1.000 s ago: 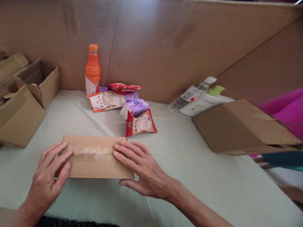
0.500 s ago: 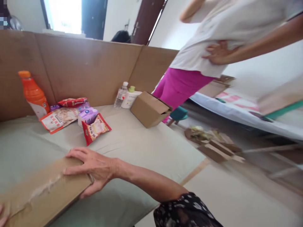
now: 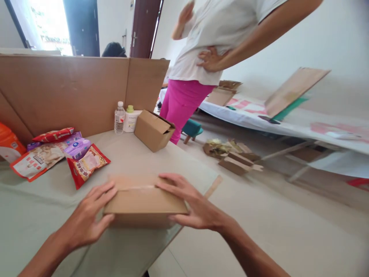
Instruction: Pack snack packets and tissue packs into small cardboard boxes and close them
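Left hand and right hand hold taped carton between them, one at each end, near the worktop's edge. Beyond, on the left: red snack packet, purple packs, orange-edged pouch, orange bottle, clustered. Farther back: water bottle, white green-capped bottle, second carton, in a row. Cardboard wall blocks the far side; person in pink trousers stands behind second carton.
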`<state>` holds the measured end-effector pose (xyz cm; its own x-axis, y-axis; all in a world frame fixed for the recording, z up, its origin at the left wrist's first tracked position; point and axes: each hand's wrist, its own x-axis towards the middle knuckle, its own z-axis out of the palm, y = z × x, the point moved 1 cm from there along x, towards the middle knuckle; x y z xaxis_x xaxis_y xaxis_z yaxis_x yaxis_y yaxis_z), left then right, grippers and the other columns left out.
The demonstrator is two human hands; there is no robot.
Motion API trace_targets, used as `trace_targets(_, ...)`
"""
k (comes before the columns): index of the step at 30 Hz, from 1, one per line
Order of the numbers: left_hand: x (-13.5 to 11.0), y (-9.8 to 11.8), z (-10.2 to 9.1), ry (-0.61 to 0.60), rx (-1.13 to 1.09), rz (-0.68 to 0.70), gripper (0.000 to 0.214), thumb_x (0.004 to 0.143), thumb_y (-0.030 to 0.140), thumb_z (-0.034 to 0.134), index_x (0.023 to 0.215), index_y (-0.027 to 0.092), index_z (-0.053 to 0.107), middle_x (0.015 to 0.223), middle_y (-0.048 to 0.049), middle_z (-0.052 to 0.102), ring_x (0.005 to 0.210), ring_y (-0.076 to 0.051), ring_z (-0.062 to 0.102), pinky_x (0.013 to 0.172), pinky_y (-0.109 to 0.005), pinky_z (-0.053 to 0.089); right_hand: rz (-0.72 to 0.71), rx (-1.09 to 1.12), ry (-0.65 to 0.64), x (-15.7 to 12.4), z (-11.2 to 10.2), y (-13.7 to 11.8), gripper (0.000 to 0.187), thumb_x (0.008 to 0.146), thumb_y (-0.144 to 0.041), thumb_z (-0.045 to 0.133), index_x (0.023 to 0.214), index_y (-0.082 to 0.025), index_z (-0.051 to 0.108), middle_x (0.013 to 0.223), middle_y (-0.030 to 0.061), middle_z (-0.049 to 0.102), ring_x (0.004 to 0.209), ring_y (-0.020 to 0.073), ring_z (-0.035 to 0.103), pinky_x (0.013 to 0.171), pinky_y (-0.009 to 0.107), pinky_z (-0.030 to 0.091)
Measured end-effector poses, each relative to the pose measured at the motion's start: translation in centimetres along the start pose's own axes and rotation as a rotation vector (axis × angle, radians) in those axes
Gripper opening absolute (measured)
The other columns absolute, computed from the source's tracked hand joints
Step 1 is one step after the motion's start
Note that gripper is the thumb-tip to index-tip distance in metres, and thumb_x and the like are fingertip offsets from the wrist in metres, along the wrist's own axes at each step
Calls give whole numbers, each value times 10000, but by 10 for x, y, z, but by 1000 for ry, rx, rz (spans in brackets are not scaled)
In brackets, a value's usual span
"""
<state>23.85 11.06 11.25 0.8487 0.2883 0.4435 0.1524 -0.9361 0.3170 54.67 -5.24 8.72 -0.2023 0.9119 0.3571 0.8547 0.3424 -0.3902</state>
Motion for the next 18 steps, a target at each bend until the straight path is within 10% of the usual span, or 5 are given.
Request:
trace_targets(4,98,5,76,-119,-153,-58,632,853,144,616,1469,175,477,1602,-208,363,1443,-349,439,1154,-542,433,233,-282,250,-69,-30,58,594,890,-456,643,1438,-262,522,1399,167,532,1274,342,528,1028,527,472)
trace_targets(8,123,31,118,-169,-169,-58,702,852,215,675,1503,157,419,1640,-253,239,1457,-375,408,1157,-548,422,462,-454,420,-86,-50,121,589,840,-595,616,1288,-212,642,1227,166,628,1120,356,605,984,536,478)
trace_targets(13,52,33,105,-260,-117,-91,589,794,165,708,1365,172,563,1586,-260,356,1385,-396,498,1087,-567,490,578,-496,407,-51,-57,171,643,798,-632,571,1250,-183,656,1169,173,661,1079,361,617,963,511,466)
trace_targets(18,-48,9,56,-244,4,-334,467,861,171,620,1325,225,605,1581,-192,404,1394,-346,501,1085,-538,502,588,-487,385,-43,-53,170,657,809,-684,504,1171,-162,673,1031,229,695,951,376,645,826,507,491)
